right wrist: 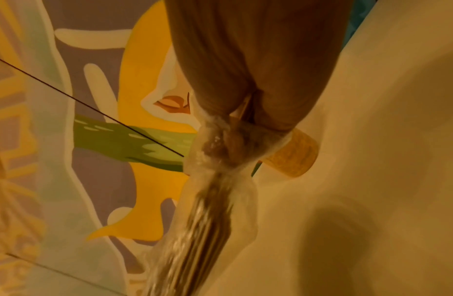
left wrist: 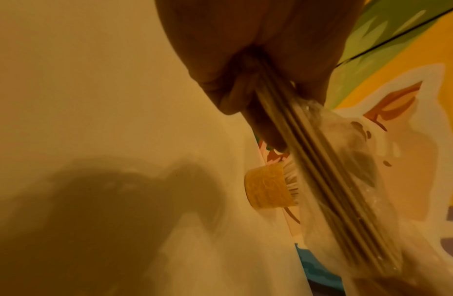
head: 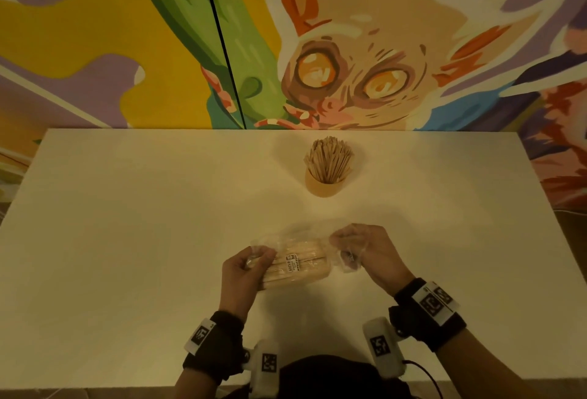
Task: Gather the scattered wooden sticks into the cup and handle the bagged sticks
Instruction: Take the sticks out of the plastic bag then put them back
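Left hand (head: 243,271) and right hand (head: 368,252) each grip an end of clear crinkly bag of sticks (head: 297,263) above tabletop (head: 127,240) near edge, cup (head: 324,184) bristling with sticks toward far edge

I see my left hand (head: 243,273) and right hand (head: 368,254) gripping opposite ends of the bag of sticks (head: 293,263) above the white tabletop (head: 127,240); farther back the cup (head: 324,184) stands packed with upright sticks (head: 328,159)

Cup (head: 324,184) of sticks (head: 328,159) on table (head: 127,224), behind bagged sticks (head: 295,267).
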